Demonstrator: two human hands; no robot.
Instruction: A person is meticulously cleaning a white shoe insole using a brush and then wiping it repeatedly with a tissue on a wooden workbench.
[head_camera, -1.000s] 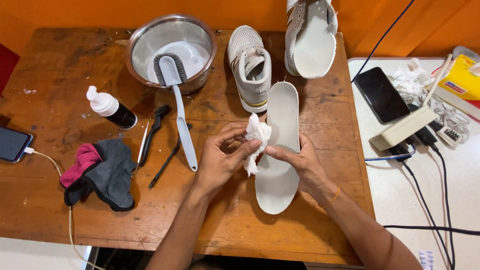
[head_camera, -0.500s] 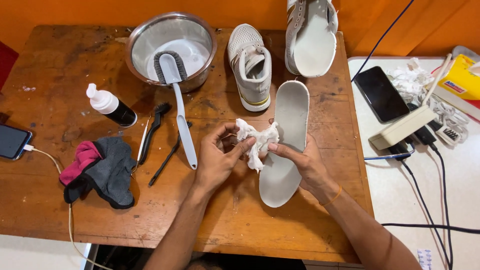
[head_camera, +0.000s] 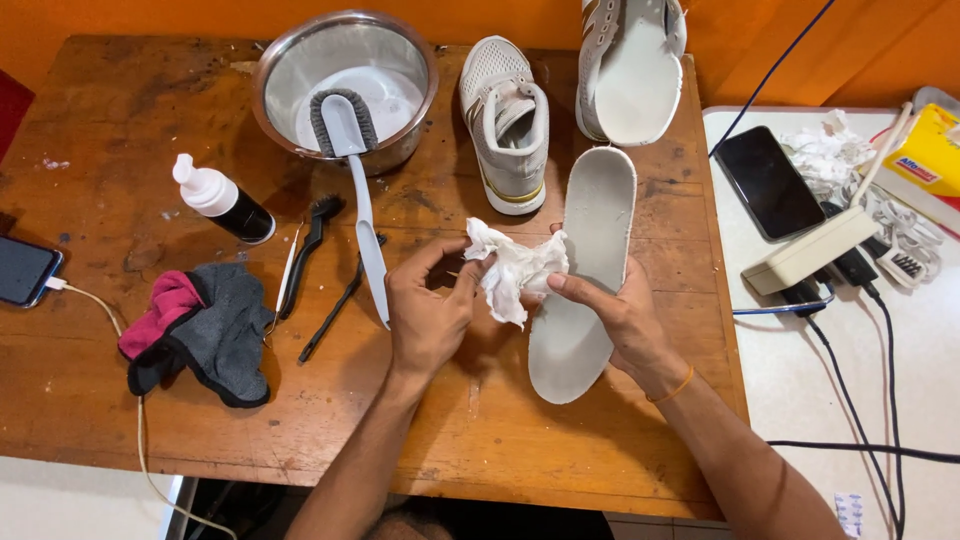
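**Trainee:** Worn wooden table (head_camera: 120, 130) against an orange wall, gear spread all over it. What should I mind right now?

**Coach:** Look at mid-frame. Your left hand (head_camera: 428, 318) and your right hand (head_camera: 618, 318) are both pinched shut on the crumpled white tissue (head_camera: 512, 268), pulling it open between them. Your right hand also lies over the grey insole (head_camera: 585, 270), which runs from centre frame down to lower right, flat on the wood.

**Trainee:** How do I handle the tissue well?

**Coach:** I'd judge it thin and likely to tear, so spread it gently with your fingertips rather than yanking. Fold it into a pad with a fresh face outward, and let your right palm pin the insole so it doesn't slide.

**Trainee:** Anything nearby to watch?

**Coach:** The long-handled brush (head_camera: 355, 170) leans out of the steel bowl (head_camera: 290, 70) at upper centre, its handle ending just beside your left hand; a knock could tip it. The grey shoe (head_camera: 505, 120) sits just above the tissue, the pump bottle (head_camera: 222, 198) and cloths (head_camera: 205, 330) are well left.
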